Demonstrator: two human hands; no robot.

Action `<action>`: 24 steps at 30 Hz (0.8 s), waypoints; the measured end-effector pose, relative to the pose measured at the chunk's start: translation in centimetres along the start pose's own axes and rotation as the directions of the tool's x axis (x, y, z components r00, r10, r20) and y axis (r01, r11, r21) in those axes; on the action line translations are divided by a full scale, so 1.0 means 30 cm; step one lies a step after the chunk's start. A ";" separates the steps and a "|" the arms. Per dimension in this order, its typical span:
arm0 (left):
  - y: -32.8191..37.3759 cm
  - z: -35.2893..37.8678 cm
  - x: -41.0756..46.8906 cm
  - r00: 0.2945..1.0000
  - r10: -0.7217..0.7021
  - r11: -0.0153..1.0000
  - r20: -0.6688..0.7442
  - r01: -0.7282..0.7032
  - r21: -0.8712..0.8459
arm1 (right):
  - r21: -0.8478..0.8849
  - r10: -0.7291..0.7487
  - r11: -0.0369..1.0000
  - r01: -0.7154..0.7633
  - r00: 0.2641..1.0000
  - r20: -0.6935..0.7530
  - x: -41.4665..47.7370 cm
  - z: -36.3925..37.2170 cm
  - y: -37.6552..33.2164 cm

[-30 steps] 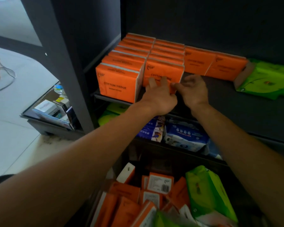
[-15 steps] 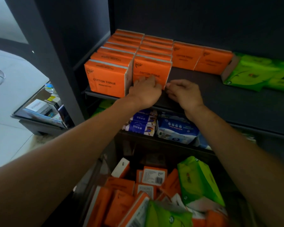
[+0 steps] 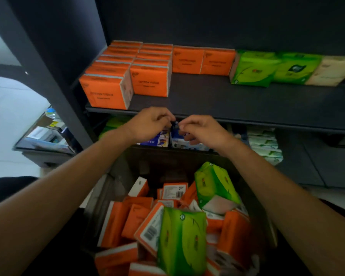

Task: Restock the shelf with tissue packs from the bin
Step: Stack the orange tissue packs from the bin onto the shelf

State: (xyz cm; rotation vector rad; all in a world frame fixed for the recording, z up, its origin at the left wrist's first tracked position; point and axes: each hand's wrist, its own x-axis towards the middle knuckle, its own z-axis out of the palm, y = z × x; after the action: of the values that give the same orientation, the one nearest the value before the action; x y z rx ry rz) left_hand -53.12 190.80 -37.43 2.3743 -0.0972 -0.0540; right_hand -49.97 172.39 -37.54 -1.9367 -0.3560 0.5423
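Upper shelf board [image 3: 227, 100]: I record dark grey, matte, unpatterned. Shelf orange packs [image 3: 108, 94]: bright orange faces with small dark lettering, and pale grey-white side edges. Shelf green packs [image 3: 255, 70]: lime green with a darker green leaf motif. Cream pack [image 3: 331, 71] at the far right: off-white, print too faint for me to read. Lower-tier packs [image 3: 157, 139]: blue and white. Lower-tier right-hand packs [image 3: 265, 144]: white with pale green marks. Bin [image 3: 100, 196]: dark walls. Bin orange packs [image 3: 116, 222]: orange with white edges. Label panel [image 3: 150, 232]: white with a black barcode. Bin green pack [image 3: 181, 238]: lime green with a leaf pattern.
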 end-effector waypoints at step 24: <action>-0.229 0.421 -0.317 0.880 -0.322 0.911 0.349 0.389 -0.139 | -0.146 0.219 0.970 -0.197 0.963 0.160 -0.182 0.267 0.436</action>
State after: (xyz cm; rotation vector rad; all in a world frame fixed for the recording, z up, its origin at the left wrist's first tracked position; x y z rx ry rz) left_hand -63.07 187.85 -51.18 2.1280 0.1887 -0.6013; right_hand -58.76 170.64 -51.12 -2.0699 -0.3054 0.8495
